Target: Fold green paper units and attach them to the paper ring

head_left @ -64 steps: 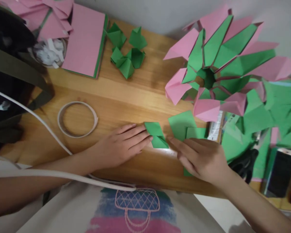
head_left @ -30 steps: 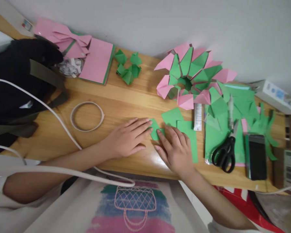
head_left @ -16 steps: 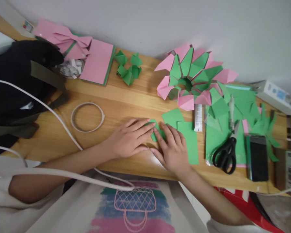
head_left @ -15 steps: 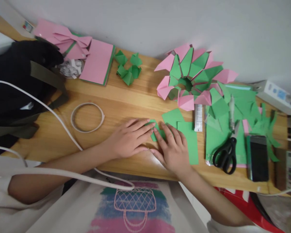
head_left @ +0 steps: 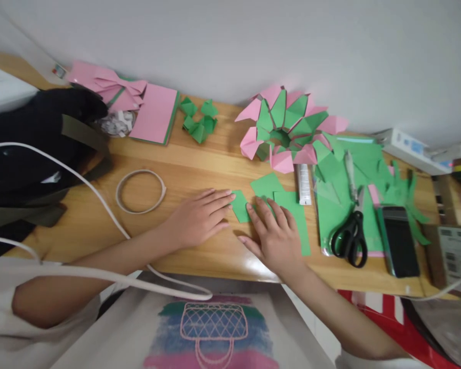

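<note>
A small folded piece of green paper [head_left: 240, 206] lies on the wooden table between my hands. My left hand [head_left: 200, 215] rests flat with its fingers outstretched, the fingertips at the paper's left edge. On the paper's right side lie the fingers of my right hand [head_left: 274, 228], spread and pointing forward, the thumb apart. They hide part of that paper. Just beyond and beside my right hand are a green paper square [head_left: 267, 183] and a green rectangular sheet [head_left: 302, 230], the latter partly covered by the hand.
A pink and green paper ring [head_left: 280, 130] stands at the back. Folded green pieces [head_left: 200, 128] lie to its left. Scissors [head_left: 351, 236], a white tube [head_left: 304, 184] and a phone [head_left: 399, 241] are on the right. A tape ring [head_left: 120, 197] and white cable [head_left: 100, 197] lie left.
My hands have moved apart, uncovering more of the folded green paper between them. The view has shifted slightly to the right.
</note>
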A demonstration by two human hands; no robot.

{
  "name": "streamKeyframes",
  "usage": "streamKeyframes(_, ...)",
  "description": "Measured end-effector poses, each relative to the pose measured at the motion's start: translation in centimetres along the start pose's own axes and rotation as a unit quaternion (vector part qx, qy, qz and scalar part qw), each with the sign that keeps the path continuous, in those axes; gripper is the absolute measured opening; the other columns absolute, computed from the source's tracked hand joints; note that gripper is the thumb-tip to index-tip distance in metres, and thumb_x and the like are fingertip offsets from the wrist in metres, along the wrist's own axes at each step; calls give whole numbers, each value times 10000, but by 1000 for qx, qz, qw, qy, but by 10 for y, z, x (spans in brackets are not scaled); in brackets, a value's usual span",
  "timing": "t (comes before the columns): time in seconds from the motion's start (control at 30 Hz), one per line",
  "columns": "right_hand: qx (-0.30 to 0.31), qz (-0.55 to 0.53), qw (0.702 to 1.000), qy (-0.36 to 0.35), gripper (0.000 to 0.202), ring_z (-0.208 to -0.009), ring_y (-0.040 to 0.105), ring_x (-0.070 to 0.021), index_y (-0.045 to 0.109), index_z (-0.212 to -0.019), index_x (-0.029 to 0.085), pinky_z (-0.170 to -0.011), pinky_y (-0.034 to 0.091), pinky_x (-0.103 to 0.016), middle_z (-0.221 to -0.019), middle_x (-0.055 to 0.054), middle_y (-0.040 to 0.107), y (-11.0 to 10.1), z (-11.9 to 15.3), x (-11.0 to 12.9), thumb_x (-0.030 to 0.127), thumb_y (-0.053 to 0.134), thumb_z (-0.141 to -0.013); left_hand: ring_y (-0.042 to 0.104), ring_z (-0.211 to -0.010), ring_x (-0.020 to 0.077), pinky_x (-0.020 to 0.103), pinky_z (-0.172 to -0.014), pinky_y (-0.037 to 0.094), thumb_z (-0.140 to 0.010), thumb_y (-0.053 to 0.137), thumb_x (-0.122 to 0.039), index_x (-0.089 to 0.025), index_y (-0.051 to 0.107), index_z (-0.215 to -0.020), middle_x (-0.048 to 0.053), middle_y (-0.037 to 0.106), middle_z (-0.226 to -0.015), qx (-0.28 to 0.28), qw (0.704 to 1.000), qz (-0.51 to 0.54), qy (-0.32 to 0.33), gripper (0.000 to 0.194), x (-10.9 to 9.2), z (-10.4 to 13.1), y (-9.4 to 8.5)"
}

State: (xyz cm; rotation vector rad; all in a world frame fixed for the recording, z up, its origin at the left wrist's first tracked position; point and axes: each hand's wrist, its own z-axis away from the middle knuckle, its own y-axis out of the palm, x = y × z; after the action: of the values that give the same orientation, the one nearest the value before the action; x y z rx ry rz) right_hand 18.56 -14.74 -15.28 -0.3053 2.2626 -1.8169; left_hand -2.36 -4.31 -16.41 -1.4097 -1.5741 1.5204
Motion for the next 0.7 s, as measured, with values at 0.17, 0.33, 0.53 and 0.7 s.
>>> streamKeyframes(0.17, -36, -27, 999, 22, 515, -1239, 489, -324, 661, -1203, 106, -990, 390, -454, -1342, -177, 605, 6, -4, 3, 503, 450, -953, 493, -1343, 272, 465, -1117, 400, -979, 492, -290, -80, 622, -1236, 176, 561, -1399, 15, 999, 52, -1, 356, 6, 2, -1)
streamKeyframes(0.33, 3, -72, 997, 37, 508, -1314, 431, -323, 600, -1312, 164, -1043, 369, -482, -1435, -160, 523, 10, -11, 9, 492, 479, -944, 498, -1341, 245, 446, -1133, 387, -951, 530, -265, -135, 639, -1226, 148, 565, -1402, 26, 997, 71, -11, 323, 9, 0, -4)
streamKeyframes(0.53, -20, -89, 992, 91, 356, -1215, 526, -268, 658, -1224, 229, -971, 460, -430, -1315, -116, 611, 12, -14, 9, 404, 527, -943, 601, -1223, 269, 473, -1043, 467, -919, 496, -164, -141, 705, -1062, 145, 662, -1276, -2, 996, 80, -36, 255, 7, -7, -4)
streamKeyframes(0.7, -80, -110, 970, 201, 310, -1046, 619, -251, 635, -1144, 156, -879, 534, -459, -1165, -122, 640, 23, -15, 5, 368, 589, -922, 652, -1119, 258, 457, -994, 506, -834, 487, -57, -144, 623, -1211, 134, 697, -1196, -46, 990, 115, -74, 410, 2, -12, -4)
